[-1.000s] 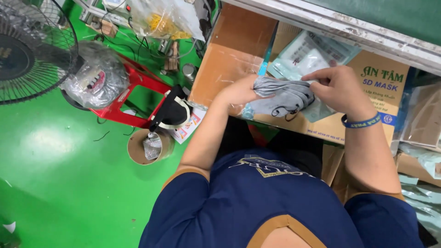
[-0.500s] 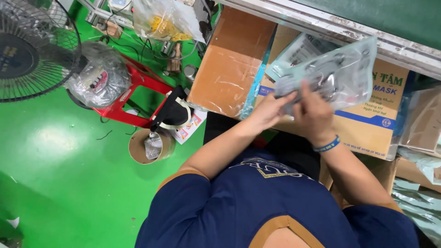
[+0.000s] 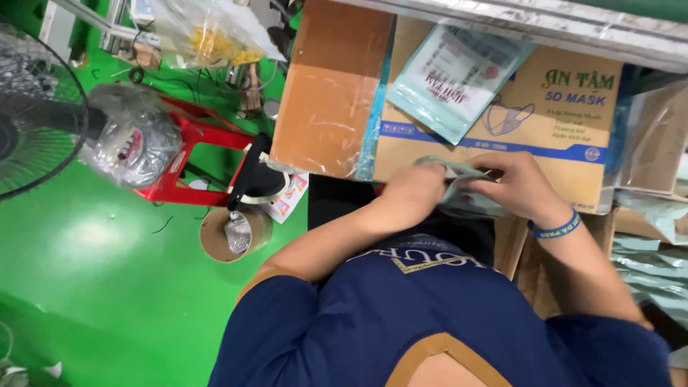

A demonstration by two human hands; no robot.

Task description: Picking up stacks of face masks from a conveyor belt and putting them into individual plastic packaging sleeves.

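A: Head view, looking down. What do the 2 hands hold?

B: The left hand [image 3: 414, 192] and the right hand [image 3: 517, 188] meet on 1 pale grey-green pouch [image 3: 459, 188], in front of the person's chest and just below the printed carton [image 3: 566, 122]. Left grip: fingers curled and clamped on the pouch's left end. Right grip: thumb and fingers pinched together on its right part. The right wrist bears a blue wristband [image 3: 555, 228].

A: Where does the pouch lie relative to the carton?

B: It overlaps the carton's lower edge in the picture; whether it touches the carton cannot be told. Much of the pouch is hidden by the hands.

A: What lies on the carton?

B: 1 flat teal packet [image 3: 459, 79], tilted, resting on the carton's upper left part. Left of it, a plain brown cardboard box [image 3: 331, 93] stands touching the carton's side.

A: And around the person?

B: Green floor [image 3: 86, 287]. On it, a red stool [image 3: 188, 161] carrying a clear plastic bundle [image 3: 129, 143]; a cardboard tape roll [image 3: 233, 233] near the stool; a fan [image 3: 36, 115] at the left edge. A clear bag with yellow contents [image 3: 208, 36] lies at the top. Stacked pale pouches [image 3: 648, 261] show at the right edge.
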